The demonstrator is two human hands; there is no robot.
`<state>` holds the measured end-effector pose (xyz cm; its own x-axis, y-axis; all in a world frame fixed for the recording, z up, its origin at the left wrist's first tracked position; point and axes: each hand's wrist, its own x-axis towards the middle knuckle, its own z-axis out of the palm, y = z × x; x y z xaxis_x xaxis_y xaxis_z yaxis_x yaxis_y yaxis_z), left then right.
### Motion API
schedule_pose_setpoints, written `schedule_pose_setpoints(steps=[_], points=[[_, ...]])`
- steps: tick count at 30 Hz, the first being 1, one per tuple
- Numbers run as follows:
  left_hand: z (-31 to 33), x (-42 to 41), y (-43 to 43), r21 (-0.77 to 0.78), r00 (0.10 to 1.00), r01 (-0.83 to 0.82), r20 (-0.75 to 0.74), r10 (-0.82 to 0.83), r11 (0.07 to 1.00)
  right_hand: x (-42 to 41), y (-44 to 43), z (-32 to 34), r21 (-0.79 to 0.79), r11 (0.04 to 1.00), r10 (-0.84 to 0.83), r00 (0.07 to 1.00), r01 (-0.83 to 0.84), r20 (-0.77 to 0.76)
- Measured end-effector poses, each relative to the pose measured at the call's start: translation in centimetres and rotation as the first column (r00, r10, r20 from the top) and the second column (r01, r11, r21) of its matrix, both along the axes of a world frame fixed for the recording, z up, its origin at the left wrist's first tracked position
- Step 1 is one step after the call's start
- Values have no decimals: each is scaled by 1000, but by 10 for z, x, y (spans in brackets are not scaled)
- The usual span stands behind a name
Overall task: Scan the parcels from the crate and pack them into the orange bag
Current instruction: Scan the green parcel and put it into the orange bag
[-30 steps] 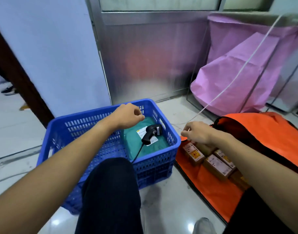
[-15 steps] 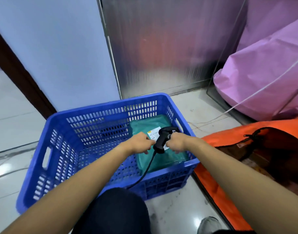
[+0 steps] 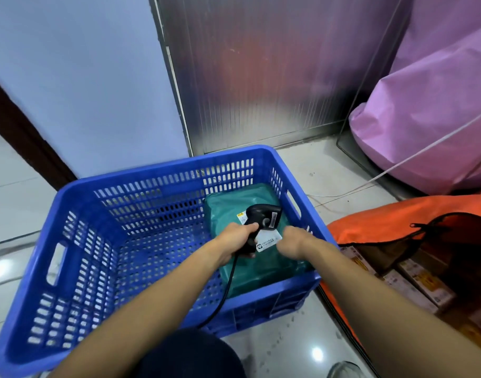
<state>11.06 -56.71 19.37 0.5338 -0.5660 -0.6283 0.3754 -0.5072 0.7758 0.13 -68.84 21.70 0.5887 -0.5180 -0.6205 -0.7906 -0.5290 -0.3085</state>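
I see glossy floor tiles [image 3: 288, 334]. In the slotted blue plastic crate [image 3: 157, 170], my left hand [image 3: 238, 238] wraps the black scanner [image 3: 262, 216] handle. My right hand [image 3: 292, 241] curls onto the crinkly teal parcel [image 3: 261, 271], grip unclear. The orange fabric bag [image 3: 384, 222] lies right of the crate.

We've got a glossy pale tiled floor [image 3: 329, 170] here. Sitting right on it: the blue crate [image 3: 78, 203] on the left, the orange bag [image 3: 370, 222] just beside it, a pink sack [image 3: 425, 132] further back, and a white cord [image 3: 356, 188] trailing across.

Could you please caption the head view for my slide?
Left hand grips scanner over green parcel in blue crate.
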Motion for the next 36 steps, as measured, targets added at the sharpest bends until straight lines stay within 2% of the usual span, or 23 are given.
schedule_pose_setpoints(steps=[3, 6, 10, 15, 18, 22, 26, 36], points=[[18, 6, 18, -82, 999, 11, -30, -13, 997, -10, -4, -16, -111, 993, -59, 996, 51, -70], [41, 13, 52, -129, 1000, 5, 12, -4, 992, -5, 14, -25, -110, 989, -110, 989, 99, -102], [53, 7, 93, -1, 979, 49, 196, -48, 999, 7, 12, -42, -90, 970, -233, 967, 224, -101], [50, 7, 117, 41, 961, 44, 272, -53, 998, 6, 4, -45, 196, 949, -235, 968, 247, -83], [51, 5, 120, 31, 941, -37, 338, 24, 999, 6, 5, -51, 216, 960, -157, 981, 178, -111], [58, -1, 124, 16, 887, -98, 455, 81, 995, 5, -3, -59, 271, 946, -155, 982, 180, -111], [60, -7, 127, -47, 900, -107, 419, 117, 993, 6, -8, -68, 318, 929, -155, 980, 187, -124], [62, -21, 111, -132, 954, -131, 254, 161, 983, 6, -8, -67, 300, 941, -131, 986, 155, -100]])
